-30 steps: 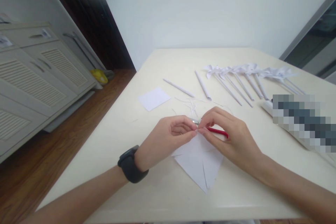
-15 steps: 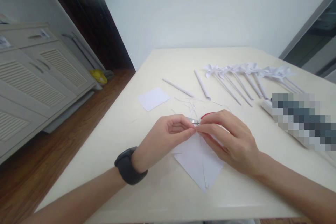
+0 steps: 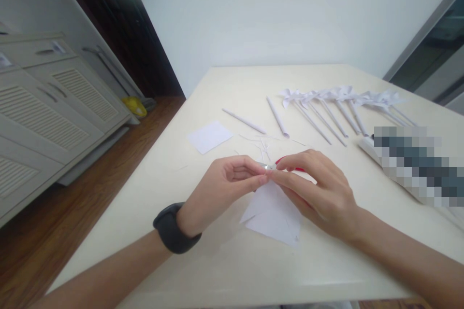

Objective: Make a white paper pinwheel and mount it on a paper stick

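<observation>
My left hand (image 3: 232,181) pinches the far corner of a square white sheet of paper (image 3: 273,215) between thumb and fingers. The sheet has cuts running in from its corners. My right hand (image 3: 319,190) meets the left at that same corner, its fingertips pressed together on the paper. Just beyond the fingertips lie scissors (image 3: 270,166) with red handles, partly covered by my right hand. Thin paper strips (image 3: 264,147) are scattered past the scissors.
Several white paper pinwheels (image 3: 337,94) on rolled sticks lie at the back right. Two rolled paper sticks (image 3: 277,117) and a blank paper square (image 3: 210,137) rest further left. A pixelated, blurred-out object (image 3: 416,166) is on the right of the white table (image 3: 163,270).
The cut sheet has turned and lifted a little, its near corner swinging to the right. Both hands still pinch it at the far corner.
</observation>
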Available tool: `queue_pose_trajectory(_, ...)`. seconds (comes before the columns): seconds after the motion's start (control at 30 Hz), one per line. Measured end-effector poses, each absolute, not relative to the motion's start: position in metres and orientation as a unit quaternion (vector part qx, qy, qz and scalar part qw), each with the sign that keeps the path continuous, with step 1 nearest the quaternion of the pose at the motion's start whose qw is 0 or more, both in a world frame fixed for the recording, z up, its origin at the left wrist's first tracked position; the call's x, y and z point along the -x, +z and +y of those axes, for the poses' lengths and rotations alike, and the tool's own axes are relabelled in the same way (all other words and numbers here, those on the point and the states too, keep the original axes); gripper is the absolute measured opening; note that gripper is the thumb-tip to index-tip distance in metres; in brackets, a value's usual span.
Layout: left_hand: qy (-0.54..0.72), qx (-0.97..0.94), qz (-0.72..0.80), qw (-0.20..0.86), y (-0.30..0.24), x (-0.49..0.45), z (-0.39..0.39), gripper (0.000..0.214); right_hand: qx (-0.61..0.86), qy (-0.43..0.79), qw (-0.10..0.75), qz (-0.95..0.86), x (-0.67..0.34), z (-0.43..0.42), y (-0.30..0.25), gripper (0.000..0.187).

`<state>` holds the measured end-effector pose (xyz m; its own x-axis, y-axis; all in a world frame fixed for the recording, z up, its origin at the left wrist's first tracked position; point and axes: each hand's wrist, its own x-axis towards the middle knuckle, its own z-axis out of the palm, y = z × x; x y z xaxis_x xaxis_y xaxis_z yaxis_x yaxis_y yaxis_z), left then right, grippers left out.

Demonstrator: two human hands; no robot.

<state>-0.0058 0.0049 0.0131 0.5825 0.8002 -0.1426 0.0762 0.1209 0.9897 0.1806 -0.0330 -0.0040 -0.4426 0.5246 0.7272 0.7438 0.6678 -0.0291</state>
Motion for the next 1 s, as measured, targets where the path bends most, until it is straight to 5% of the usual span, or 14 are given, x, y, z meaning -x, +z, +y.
queue_pose_trajectory(0.37,0.297,-0.609,0.363,0.639,0.0129,0.0052,0.0051,0.01,0.377,-0.127,0.382,-0.834,-0.1807,-0.0342,-0.0028,0.025)
queue_pose_trajectory(0.67,0.295,-0.673,0.389,0.555,0.0152,0.0057,0.0026,0.015,0.437,0.064,0.416,-0.795,-0.1762,-0.0339,0.0043,0.009)
queue_pose_trajectory(1.0,0.299,-0.753,0.383,0.445,0.0182,0.0046,-0.0023,0.013,0.448,0.138,0.415,-0.78,-0.1747,-0.0316,0.0056,0.006)
